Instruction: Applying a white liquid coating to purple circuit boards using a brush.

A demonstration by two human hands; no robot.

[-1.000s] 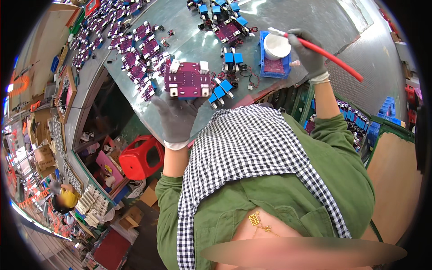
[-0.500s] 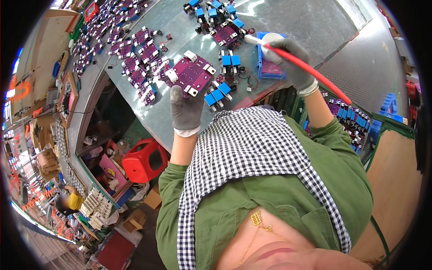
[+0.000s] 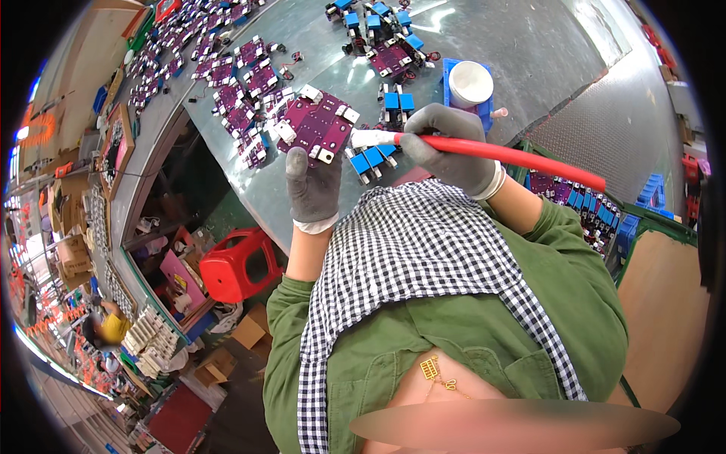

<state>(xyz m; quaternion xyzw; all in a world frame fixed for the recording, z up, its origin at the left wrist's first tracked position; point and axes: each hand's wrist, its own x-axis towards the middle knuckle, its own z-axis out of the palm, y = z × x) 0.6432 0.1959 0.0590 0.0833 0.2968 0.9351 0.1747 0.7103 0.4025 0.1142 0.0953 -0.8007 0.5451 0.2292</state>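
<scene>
My gloved left hand (image 3: 311, 185) grips a purple circuit board (image 3: 316, 123) by its near edge, thumb on the board's face. White blocks sit at the board's corners. Between the fingers of my gloved right hand (image 3: 451, 147) is a brush with a red handle (image 3: 529, 159), held nearly level. Its whitened tip (image 3: 372, 138) points left at the board's right edge; whether it touches cannot be made out. Below the tip, blue-topped parts (image 3: 370, 157) lie on the table.
A white cup (image 3: 470, 83) stands in a blue bin (image 3: 451, 69) beyond my right hand. Many purple boards (image 3: 234, 102) cover the table's left side, with more blue-topped boards (image 3: 389, 57) at the back. A red stool (image 3: 240, 265) stands at lower left.
My right hand has brought the brush left and nearer, away from the white cup and over to the board. My left hand keeps its hold, almost unmoved.
</scene>
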